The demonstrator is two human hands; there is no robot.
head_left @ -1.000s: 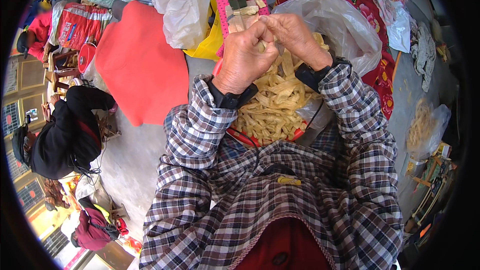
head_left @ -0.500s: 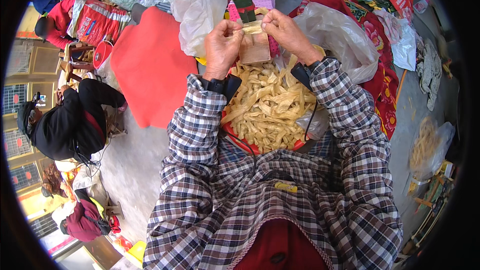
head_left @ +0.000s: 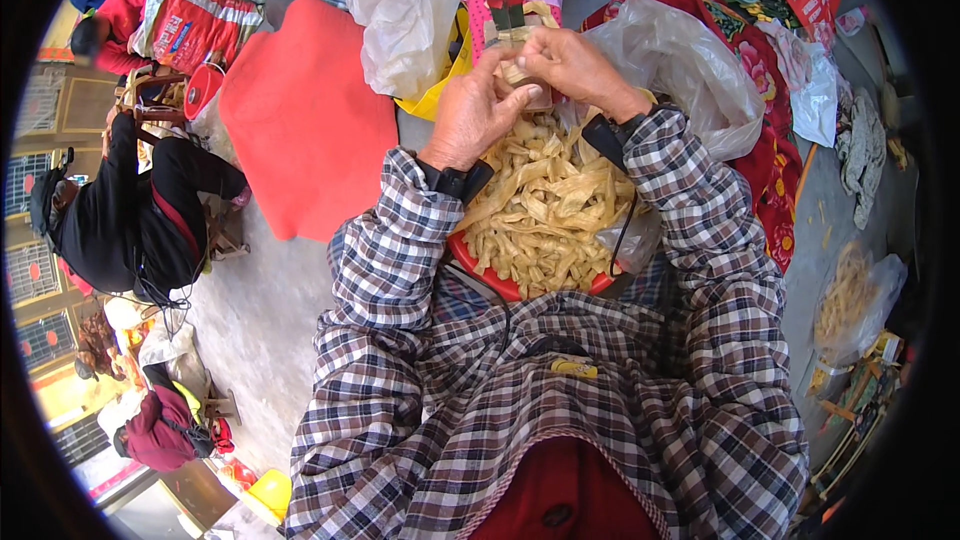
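Both my hands work close together over the near end of a small wooden board. My left hand has its fingers curled around a pale straw-coloured strip, thumb pointing right. My right hand pinches the same strip from the other side; the fingertips partly hide it. Just beyond them a dark green and red band crosses the board. Below my wrists, a heap of flat, crinkled pale-yellow strips fills a red basin on my lap.
A red sheet lies to the left, with a whitish plastic bag near the board. At right are a clear plastic bag and flowered red cloth. Several people sit at the far left, one in black.
My hands have come nearer to each other and slightly towards me. The strip, earlier stretched flat between them, is now bunched at my fingertips. My left hand has turned, its thumb now pointing right.
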